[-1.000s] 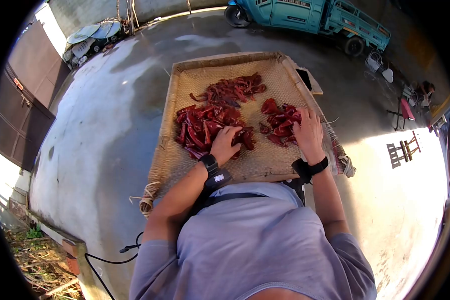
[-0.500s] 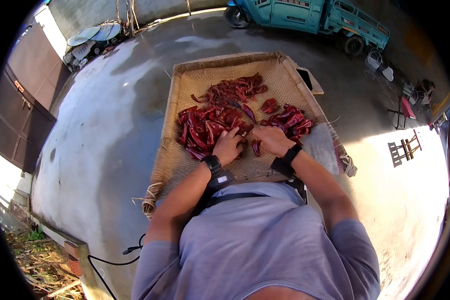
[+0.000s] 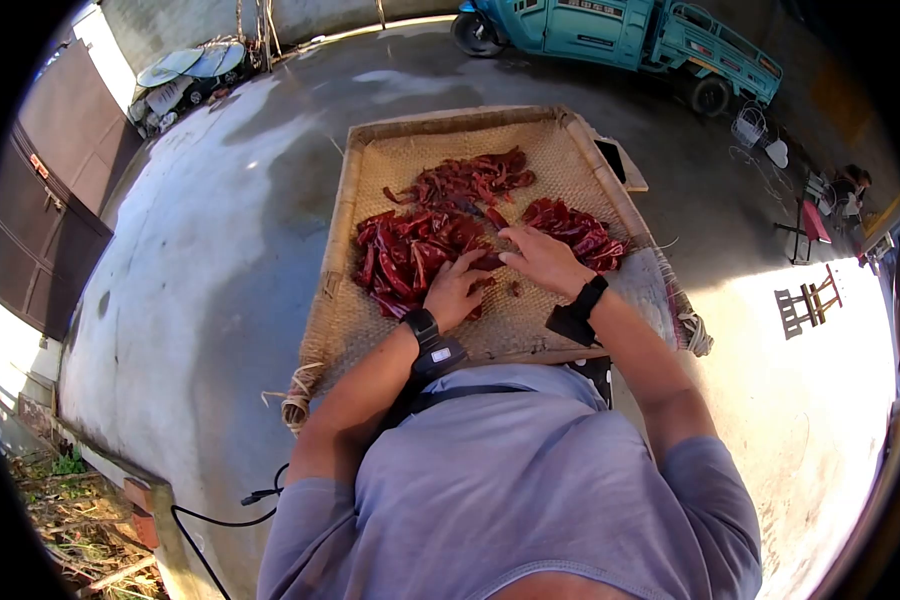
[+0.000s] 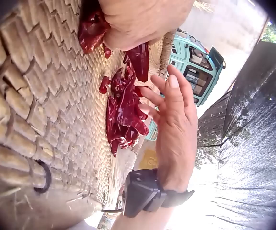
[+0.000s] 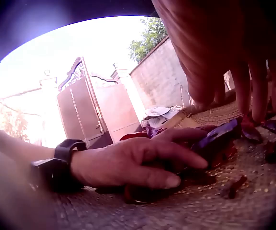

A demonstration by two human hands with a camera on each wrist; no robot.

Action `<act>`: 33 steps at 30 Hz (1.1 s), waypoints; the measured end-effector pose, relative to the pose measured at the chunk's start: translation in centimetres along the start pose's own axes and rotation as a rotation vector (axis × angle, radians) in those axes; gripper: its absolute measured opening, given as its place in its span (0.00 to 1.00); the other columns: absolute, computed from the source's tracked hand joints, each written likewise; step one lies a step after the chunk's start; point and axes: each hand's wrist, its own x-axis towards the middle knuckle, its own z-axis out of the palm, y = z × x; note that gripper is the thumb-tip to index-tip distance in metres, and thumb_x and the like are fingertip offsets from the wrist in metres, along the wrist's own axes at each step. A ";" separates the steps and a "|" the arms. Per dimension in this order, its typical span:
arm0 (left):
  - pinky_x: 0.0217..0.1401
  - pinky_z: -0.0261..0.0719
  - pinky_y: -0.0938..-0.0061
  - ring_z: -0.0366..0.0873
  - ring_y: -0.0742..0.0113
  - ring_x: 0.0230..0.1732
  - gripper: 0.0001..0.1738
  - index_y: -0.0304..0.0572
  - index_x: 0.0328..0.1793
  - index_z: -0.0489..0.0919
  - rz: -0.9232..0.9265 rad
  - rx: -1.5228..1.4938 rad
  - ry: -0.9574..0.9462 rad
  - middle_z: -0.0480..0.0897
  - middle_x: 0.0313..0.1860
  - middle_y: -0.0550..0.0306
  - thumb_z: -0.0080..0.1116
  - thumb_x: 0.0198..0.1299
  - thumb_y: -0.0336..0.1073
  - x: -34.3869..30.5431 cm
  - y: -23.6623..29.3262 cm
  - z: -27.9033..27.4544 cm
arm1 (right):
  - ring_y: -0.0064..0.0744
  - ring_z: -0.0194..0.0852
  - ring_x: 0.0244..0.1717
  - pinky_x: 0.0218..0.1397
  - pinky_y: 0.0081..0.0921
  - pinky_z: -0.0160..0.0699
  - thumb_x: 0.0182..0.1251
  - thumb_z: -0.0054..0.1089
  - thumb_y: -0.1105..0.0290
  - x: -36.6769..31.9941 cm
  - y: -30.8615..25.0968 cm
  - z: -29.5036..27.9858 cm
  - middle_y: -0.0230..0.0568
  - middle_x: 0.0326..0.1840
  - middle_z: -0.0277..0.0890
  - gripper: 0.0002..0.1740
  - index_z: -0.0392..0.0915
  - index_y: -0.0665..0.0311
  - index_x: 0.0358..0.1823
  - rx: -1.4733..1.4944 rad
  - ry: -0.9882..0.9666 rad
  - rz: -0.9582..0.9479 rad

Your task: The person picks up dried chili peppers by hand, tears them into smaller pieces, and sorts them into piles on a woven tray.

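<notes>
Dried red chilies lie in separate heaps in a shallow woven tray (image 3: 323, 290): a left heap (image 3: 395, 255), a far heap (image 3: 470, 180) and a right heap (image 3: 588, 240). My left hand (image 3: 454, 290) rests at the near right edge of the left heap; the right wrist view shows its index finger and thumb extended over chilies. Close to its fingertips is my right hand (image 3: 548, 262), stretched over the space between heaps. In the left wrist view the right hand (image 4: 175, 124) has loosely extended fingers beside a chili (image 4: 139, 62). Its fingertips come down among chilies in the right wrist view.
One small chili piece (image 3: 515, 288) lies on the weave near my right hand. A dark flat device (image 3: 608, 158) sits on a board beyond the tray's right rim. Farther off are a teal cargo tricycle (image 3: 590, 30) and a brown metal gate (image 3: 50, 170).
My right hand has moved left from the right heap toward the left hand, then slightly forward. A chili seen below it half a second ago is gone from there. My left hand has barely moved.
</notes>
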 end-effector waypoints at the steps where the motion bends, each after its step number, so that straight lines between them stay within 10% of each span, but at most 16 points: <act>1: 0.68 0.71 0.58 0.67 0.47 0.67 0.19 0.43 0.58 0.81 0.000 -0.005 0.007 0.65 0.75 0.55 0.62 0.59 0.31 0.1 0.1 -0.1 | 0.52 0.78 0.53 0.52 0.46 0.78 0.71 0.55 0.60 0.1 -0.2 0.6 0.48 0.55 0.78 0.19 0.75 0.59 0.60 0.018 -0.044 -0.022; 4: 0.65 0.73 0.61 0.68 0.47 0.67 0.18 0.42 0.57 0.80 -0.010 -0.030 0.044 0.67 0.71 0.53 0.61 0.58 0.29 -0.1 0.3 -0.2 | 0.50 0.80 0.50 0.50 0.46 0.77 0.69 0.51 0.67 0.6 0.0 2.0 0.45 0.43 0.83 0.13 0.80 0.58 0.51 0.080 -0.123 -0.047; 21: 0.45 0.79 0.67 0.80 0.60 0.41 0.13 0.38 0.55 0.75 -0.035 -0.380 0.317 0.75 0.48 0.49 0.44 0.68 0.21 1.2 2.2 -2.5 | 0.46 0.72 0.51 0.54 0.42 0.71 0.49 0.67 0.69 0.8 1.8 2.4 0.38 0.46 0.78 0.23 0.83 0.54 0.51 -0.196 -0.158 -0.234; 27: 0.49 0.75 0.72 0.74 0.72 0.43 0.19 0.43 0.62 0.75 -0.286 -0.945 0.301 0.77 0.49 0.62 0.50 0.75 0.47 1.7 2.0 -4.7 | 0.47 0.68 0.57 0.59 0.43 0.67 0.61 0.63 0.69 0.3 0.6 -2.0 0.45 0.48 0.75 0.18 0.79 0.59 0.54 -0.392 0.254 -0.018; 31: 0.56 0.72 0.68 0.74 0.69 0.48 0.32 0.46 0.68 0.70 -0.439 -1.310 0.286 0.77 0.50 0.60 0.50 0.70 0.62 2.0 3.5 -4.4 | 0.46 0.73 0.53 0.60 0.39 0.71 0.60 0.67 0.67 -0.1 -4.1 -1.5 0.46 0.50 0.76 0.23 0.76 0.62 0.57 0.529 -0.032 -0.088; 33: 0.56 0.75 0.65 0.74 0.65 0.50 0.32 0.49 0.72 0.67 -0.490 -1.440 0.190 0.76 0.57 0.57 0.49 0.72 0.60 2.1 3.3 -4.1 | 0.46 0.74 0.52 0.59 0.37 0.71 0.58 0.68 0.66 0.2 -4.9 0.2 0.46 0.49 0.77 0.21 0.77 0.63 0.53 0.431 0.001 -0.254</act>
